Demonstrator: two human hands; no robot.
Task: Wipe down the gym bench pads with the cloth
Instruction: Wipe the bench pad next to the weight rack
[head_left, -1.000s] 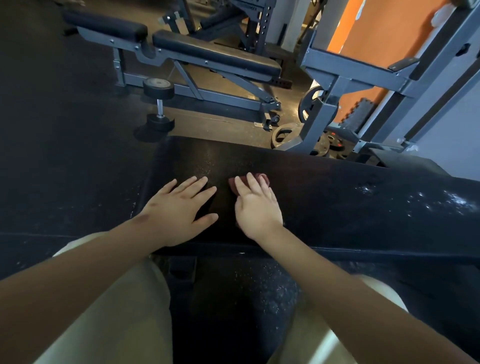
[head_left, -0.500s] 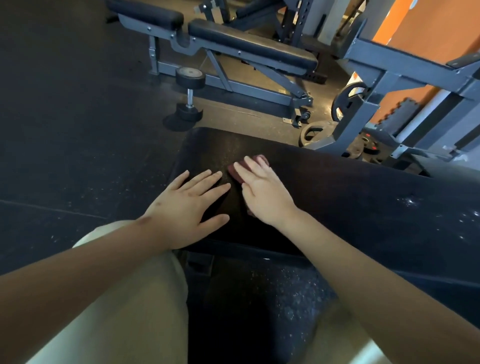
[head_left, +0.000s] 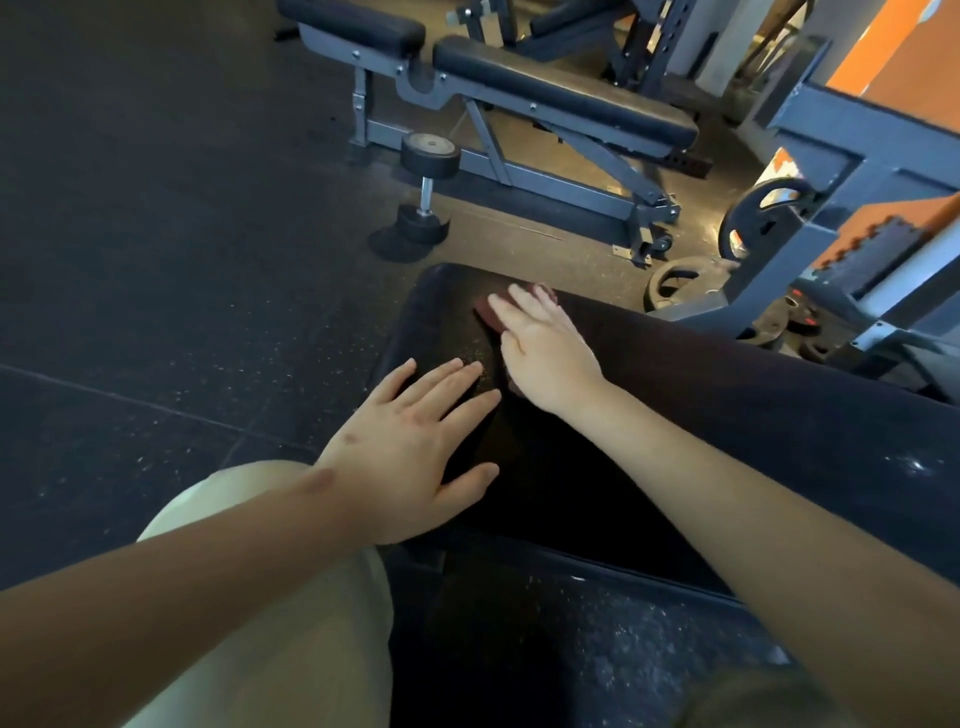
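Black vinyl covers the bench pad (head_left: 727, 415) that runs across in front of me, from its rounded left end out to the right edge of view. Its surface shows pale specks and a scuffed patch at the right. My right hand (head_left: 545, 348) lies flat on the far part of the left end, fingers straight and pointing away from me, pressing a dark red cloth (head_left: 484, 318) against the pad. Most of the cloth is hidden under my palm; it shows past my fingertips and a little by my wrist. My left hand (head_left: 415, 441) rests flat on the pad nearer to me, fingers spread and holding nothing, just beside the right hand and not touching it. My knee in pale trousers (head_left: 260, 597) sits at the near left. On the dark rubber floor (head_left: 156, 260) beyond stands a dumbbell (head_left: 428, 187) on end, with an adjustable bench (head_left: 561, 93) behind it. Weight plates (head_left: 675, 283) lie at the foot of a grey steel frame (head_left: 857, 171) on the far right.
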